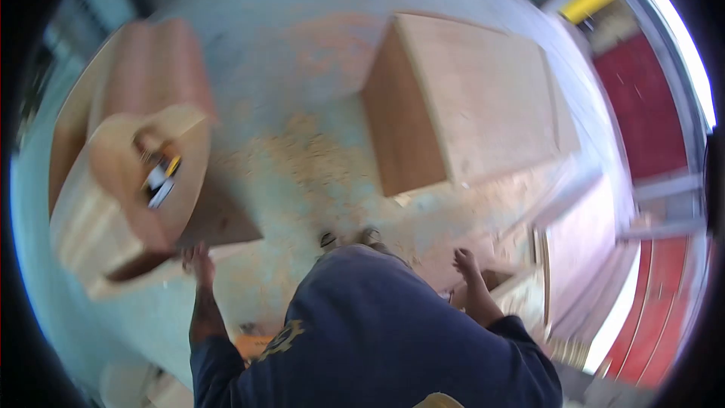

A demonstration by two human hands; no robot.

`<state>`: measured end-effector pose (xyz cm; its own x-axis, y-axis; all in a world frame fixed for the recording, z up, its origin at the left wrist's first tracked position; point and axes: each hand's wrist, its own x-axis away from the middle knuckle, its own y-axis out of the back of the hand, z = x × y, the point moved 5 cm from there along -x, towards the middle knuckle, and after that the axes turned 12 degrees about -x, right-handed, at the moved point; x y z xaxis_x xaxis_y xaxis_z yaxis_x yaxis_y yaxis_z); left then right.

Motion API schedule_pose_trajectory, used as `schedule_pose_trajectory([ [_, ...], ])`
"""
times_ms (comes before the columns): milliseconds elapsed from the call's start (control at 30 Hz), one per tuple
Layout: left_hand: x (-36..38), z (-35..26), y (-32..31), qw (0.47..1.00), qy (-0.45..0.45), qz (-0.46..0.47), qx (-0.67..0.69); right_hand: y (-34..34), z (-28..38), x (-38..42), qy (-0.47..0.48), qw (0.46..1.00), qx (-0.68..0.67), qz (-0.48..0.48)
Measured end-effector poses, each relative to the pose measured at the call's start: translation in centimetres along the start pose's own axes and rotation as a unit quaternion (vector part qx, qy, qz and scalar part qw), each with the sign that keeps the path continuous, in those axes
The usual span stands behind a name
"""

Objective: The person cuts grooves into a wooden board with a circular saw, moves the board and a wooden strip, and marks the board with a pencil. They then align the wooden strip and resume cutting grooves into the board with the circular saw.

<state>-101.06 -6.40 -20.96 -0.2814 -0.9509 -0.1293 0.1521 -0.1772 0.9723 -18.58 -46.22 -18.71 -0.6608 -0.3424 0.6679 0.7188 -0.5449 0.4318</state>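
Tan wooden cabinet [468, 98], navy sleeve [377, 332], red floor [642, 106].

The whole view is smeared by motion blur, so the small objects [160, 177] lying on the round wooden piece [128, 181] are too blurred to identify, and whether the left hand [198, 261] touches that piece cannot be told. To the right of that piece, the person's own torso hides most of the feet [349, 238], and the right hand [466, 263] is too soft to show its fingers. The dark round edge of the lens cuts off the corners.
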Motion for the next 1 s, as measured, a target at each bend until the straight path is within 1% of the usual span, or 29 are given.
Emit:
schedule_pose_trajectory([
  [33,0.3,0.4,-0.1,0.999,0.038,-0.006,0.000,-1.0,-0.7,0.1,-0.008,1.000,-0.013,0.001],
  [67,0.6,0.7,0.4,0.985,0.139,0.102,0.025,-1.8,-1.4,0.1,-0.021,1.000,0.010,-0.007],
  [100,0.9,1.1,-0.1,0.972,0.171,0.152,0.060,-2.5,-1.9,0.3,-0.034,0.999,0.037,-0.008],
  [133,0.7,0.9,0.8,0.965,0.185,0.177,0.061,-3.1,-2.4,0.8,-0.041,0.999,0.023,-0.020],
  [167,1.1,0.6,1.8,0.956,0.204,0.202,0.060,-4.0,-2.7,1.1,-0.058,0.997,0.040,0.001],
  [200,1.3,0.3,2.5,0.959,0.194,0.198,0.060,-4.8,-2.9,1.4,-0.073,0.995,0.059,0.025],
  [233,1.8,0.5,2.8,0.960,0.190,0.201,0.055,-5.1,-3.1,1.8,-0.075,0.996,0.050,0.021],
  [300,2.0,0.1,4.3,0.962,0.179,0.199,0.049,-5.9,-3.9,2.6,-0.098,0.992,0.066,0.043],
  [367,2.6,-1.1,7.9,0.953,0.119,0.277,0.025,-5.8,-5.1,2.5,-0.089,0.994,0.060,0.035],
  [400,2.2,-0.6,7.6,0.954,0.115,0.275,0.022,-5.8,-5.7,2.2,-0.078,0.995,0.062,0.030],
  [467,3.3,1.2,5.8,0.921,0.124,0.366,0.046,-5.6,-7.5,1.1,-0.065,0.996,0.062,0.023],
  [533,5.0,1.2,3.3,0.935,0.023,0.348,-0.060,-5.2,-8.3,0.7,-0.049,0.997,0.062,0.018],
  [567,5.4,0.3,4.1,0.931,-0.013,0.363,0.015,-4.8,-8.4,0.5,-0.041,0.997,0.059,0.009],
  [600,6.1,-0.6,4.3,0.938,-0.049,0.325,0.113,-5.0,-8.2,0.5,-0.032,0.998,0.056,0.000],
  [633,7.1,-0.7,4.1,0.936,-0.051,0.333,0.101,-5.0,-6.5,2.1,-0.052,0.998,0.037,-0.007],
  [667,7.4,-1.1,4.8,0.937,-0.059,0.329,0.106,-5.3,-5.8,2.0,-0.050,0.998,0.030,-0.003],
  [733,7.3,-1.7,5.9,0.936,-0.068,0.334,0.085,-5.5,-5.8,2.0,-0.054,0.998,0.044,-0.011],
  [833,4.9,-1.7,6.6,0.939,-0.069,0.335,0.035,-6.6,-5.5,1.3,-0.060,0.996,0.067,0.017],
  [867,3.4,-1.4,7.3,0.949,-0.061,0.305,0.042,-7.0,-5.5,0.5,-0.059,0.994,0.088,0.033],
  [900,1.8,-1.4,8.9,0.959,-0.050,0.276,0.048,-7.6,-5.8,-0.8,-0.051,0.993,0.096,0.049],
  [933,0.2,-0.7,8.5,0.957,-0.103,0.270,-0.020,-8.1,-4.9,-1.0,-0.047,0.992,0.101,0.056],
  [967,-1.5,0.8,8.1,0.962,-0.069,0.263,0.027,-8.5,-3.2,-1.1,-0.012,0.992,0.119,0.038],
  [1000,-2.9,3.2,5.4,0.958,-0.054,0.278,0.046,-8.9,-1.3,-1.0,0.024,0.990,0.136,0.021],
])
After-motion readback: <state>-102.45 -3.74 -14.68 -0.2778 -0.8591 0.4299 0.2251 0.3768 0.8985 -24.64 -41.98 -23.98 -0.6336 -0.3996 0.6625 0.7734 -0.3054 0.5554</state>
